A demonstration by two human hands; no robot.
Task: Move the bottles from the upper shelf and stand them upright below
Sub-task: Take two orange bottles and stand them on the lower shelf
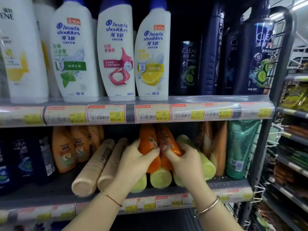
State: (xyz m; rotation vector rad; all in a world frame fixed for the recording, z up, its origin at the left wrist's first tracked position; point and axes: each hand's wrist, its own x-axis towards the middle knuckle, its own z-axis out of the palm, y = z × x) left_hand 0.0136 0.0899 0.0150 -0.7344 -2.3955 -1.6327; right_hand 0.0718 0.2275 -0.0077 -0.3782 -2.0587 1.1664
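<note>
Shop shelving fills the view, price tags [106, 113] along each edge. On the middle shelf [233, 185] the left hand [133, 162] and right hand [183, 161] each wrap fingers round an orange bottle [147, 142] — lying atop green bottles [160, 179]. Smooth plastic, probably slippery and fairly heavy — best gripped mid-body.

Bare shelf floor [55, 184] opens at 8 o'clock; lying beige bottles [93, 165] and green bottles [160, 178] block the middle, the price rail [150, 112] caps 12 o'clock.
</note>
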